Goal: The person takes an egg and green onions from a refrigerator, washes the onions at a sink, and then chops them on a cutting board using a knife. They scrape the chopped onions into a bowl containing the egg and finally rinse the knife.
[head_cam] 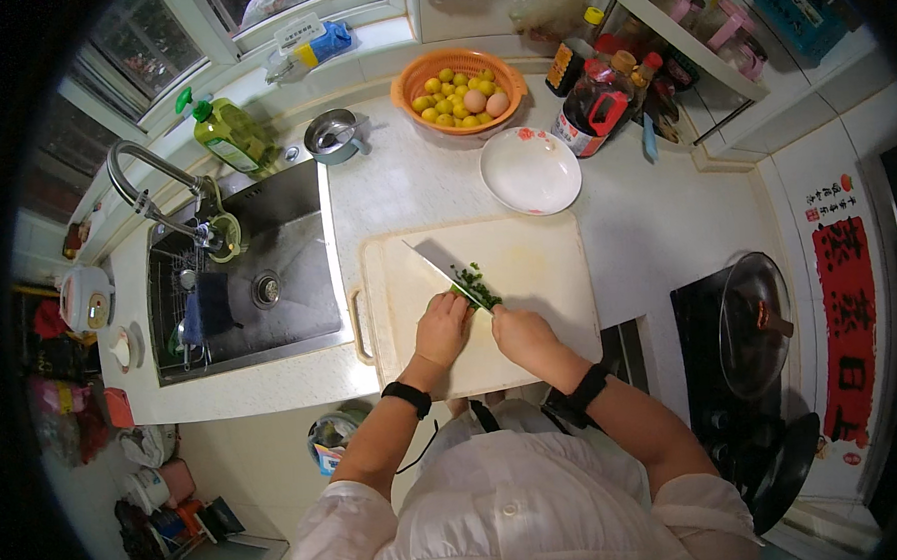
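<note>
On a cream cutting board lies a small heap of chopped green herbs, possibly scallions. My right hand grips the handle of a kitchen knife, whose blade points up and to the left across the board, along the near edge of the heap. My left hand has its fingers curled on green stalks right beside the blade; most of the stalks are hidden under the fingers. A white plate with red flowers rests just beyond the board's far edge.
A steel sink with a faucet is on the left. Behind stand a small pot, an orange basket of yellow fruit and eggs, and sauce bottles. A stove with a glass lid is on the right.
</note>
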Demonstrator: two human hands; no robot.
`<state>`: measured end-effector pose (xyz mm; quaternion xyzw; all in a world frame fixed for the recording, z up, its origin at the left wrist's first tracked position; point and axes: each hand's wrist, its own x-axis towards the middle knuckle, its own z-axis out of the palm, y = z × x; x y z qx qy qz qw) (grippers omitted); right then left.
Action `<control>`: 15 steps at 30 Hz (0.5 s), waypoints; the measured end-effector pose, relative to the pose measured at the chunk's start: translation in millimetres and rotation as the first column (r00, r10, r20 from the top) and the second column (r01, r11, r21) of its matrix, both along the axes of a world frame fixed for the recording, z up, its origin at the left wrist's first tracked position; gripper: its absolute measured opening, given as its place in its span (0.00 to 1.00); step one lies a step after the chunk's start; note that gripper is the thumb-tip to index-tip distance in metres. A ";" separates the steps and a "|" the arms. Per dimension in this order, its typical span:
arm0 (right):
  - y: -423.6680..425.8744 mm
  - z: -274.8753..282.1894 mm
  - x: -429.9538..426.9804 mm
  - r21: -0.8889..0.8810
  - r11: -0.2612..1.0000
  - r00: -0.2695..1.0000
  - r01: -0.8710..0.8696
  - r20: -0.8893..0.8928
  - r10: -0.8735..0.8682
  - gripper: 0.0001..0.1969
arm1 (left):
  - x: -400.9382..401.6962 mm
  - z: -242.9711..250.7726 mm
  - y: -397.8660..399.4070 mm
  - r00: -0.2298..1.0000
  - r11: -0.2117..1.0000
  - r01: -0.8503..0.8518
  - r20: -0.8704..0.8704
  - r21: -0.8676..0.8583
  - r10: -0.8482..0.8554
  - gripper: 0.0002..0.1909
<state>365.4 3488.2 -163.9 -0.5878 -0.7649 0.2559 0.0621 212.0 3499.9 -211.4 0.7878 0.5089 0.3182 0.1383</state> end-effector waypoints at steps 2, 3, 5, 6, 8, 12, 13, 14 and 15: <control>9.5 -5.0 -5.0 0.042 0.999 0.999 -0.001 -0.038 0.002 0.10 | -0.3 -1.0 -0.2 1.000 1.000 -0.008 0.018 -0.015 0.008 0.09; 12.9 -5.9 -7.5 0.081 0.997 0.997 0.002 -0.073 0.004 0.10 | -1.4 -1.0 -0.6 1.000 1.000 -0.009 0.015 -0.014 0.009 0.09; 14.1 -6.5 -3.9 0.059 0.998 0.997 0.007 -0.082 -0.002 0.11 | -1.4 -0.9 -1.5 1.000 0.999 -0.018 0.000 -0.031 0.018 0.09; 16.7 -7.2 -1.2 0.038 0.999 0.996 0.010 -0.088 -0.007 0.11 | -1.5 -0.4 0.4 1.000 0.999 -0.019 -0.002 -0.027 0.019 0.09; 10.9 13.7 3.7 0.022 1.000 0.996 0.001 -0.087 0.001 0.10 | 0.1 -1.2 -2.6 0.998 0.998 -0.059 0.020 0.030 0.059 0.07; 0.6 35.8 10.9 -0.075 0.996 0.999 -0.042 -0.007 0.041 0.08 | -5.4 -4.5 -1.9 0.998 0.999 -0.054 0.026 -0.002 0.054 0.07; -0.3 35.2 13.6 -0.076 0.996 0.999 -0.041 -0.004 0.040 0.08 | -4.3 -3.4 -1.3 0.998 0.999 -0.053 0.029 -0.004 0.053 0.07; -2.2 33.8 15.9 -0.072 0.996 0.998 -0.058 0.003 0.058 0.08 | -3.5 -2.3 -1.2 0.997 0.998 -0.057 0.042 -0.009 0.058 0.07; -4.5 32.0 16.7 -0.071 0.995 0.997 -0.077 0.009 0.077 0.08 | -3.3 -1.0 -2.2 0.997 0.998 -0.063 0.054 -0.017 0.064 0.07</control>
